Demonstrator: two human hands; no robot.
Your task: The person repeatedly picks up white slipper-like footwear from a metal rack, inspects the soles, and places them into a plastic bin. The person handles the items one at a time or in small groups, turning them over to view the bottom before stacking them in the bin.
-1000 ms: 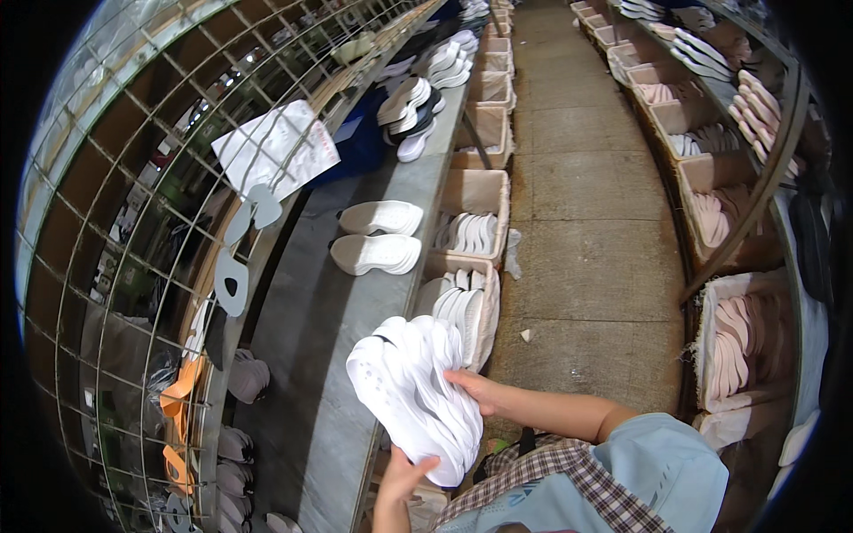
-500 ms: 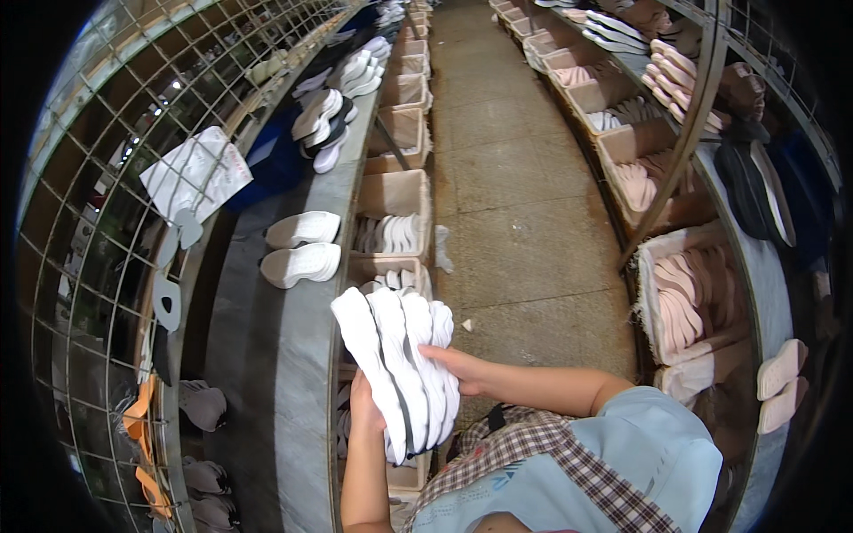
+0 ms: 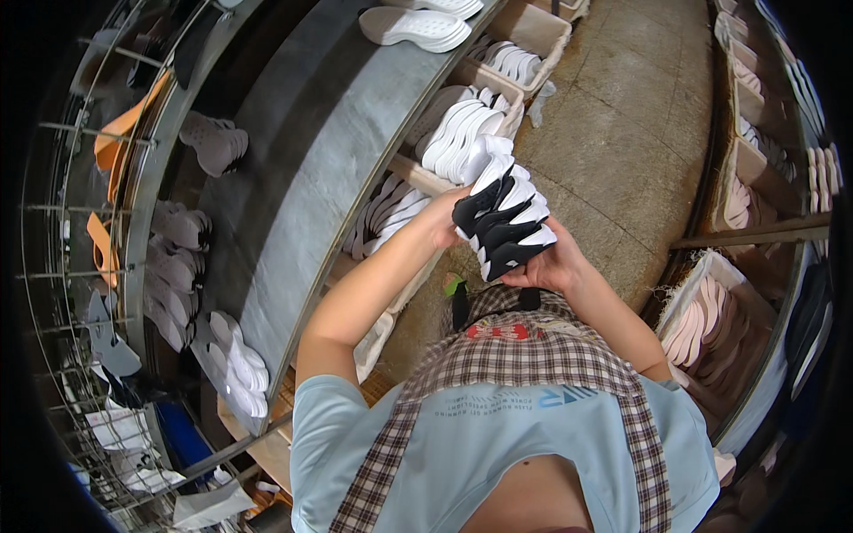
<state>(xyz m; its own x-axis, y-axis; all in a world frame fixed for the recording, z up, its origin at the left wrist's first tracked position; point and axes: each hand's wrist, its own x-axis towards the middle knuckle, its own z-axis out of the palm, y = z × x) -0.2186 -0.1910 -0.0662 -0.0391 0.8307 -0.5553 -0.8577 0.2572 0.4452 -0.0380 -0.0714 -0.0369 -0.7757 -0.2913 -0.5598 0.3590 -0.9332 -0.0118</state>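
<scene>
A stack of white and black shoe soles [image 3: 505, 213] is held between my two hands in front of the apron, its dark faces turned toward me. My left hand [image 3: 448, 216] grips the stack's left side, with the fingers partly hidden behind it. Around the lower right end my right hand [image 3: 553, 261] is closed, its fingers under the soles. Just beyond the stack, a pale lined bin [image 3: 513, 99] holds white soles [image 3: 462, 138] packed on edge. More soles, grey and white [image 3: 388, 213], fill a bin beside my left forearm.
To the left runs a grey metal bench [image 3: 306, 169] bearing white soles [image 3: 416, 29] at its far end and a white pile [image 3: 238, 364] at its near corner. A wire grid [image 3: 67, 209] borders it. Across the floor aisle [image 3: 613, 133], a bin of pink soles [image 3: 702, 320] stands on the right.
The stack has been turned over in my hands, from mostly white faces showing to black ones. My view has swung down and left, and both forearms have shifted with the stack.
</scene>
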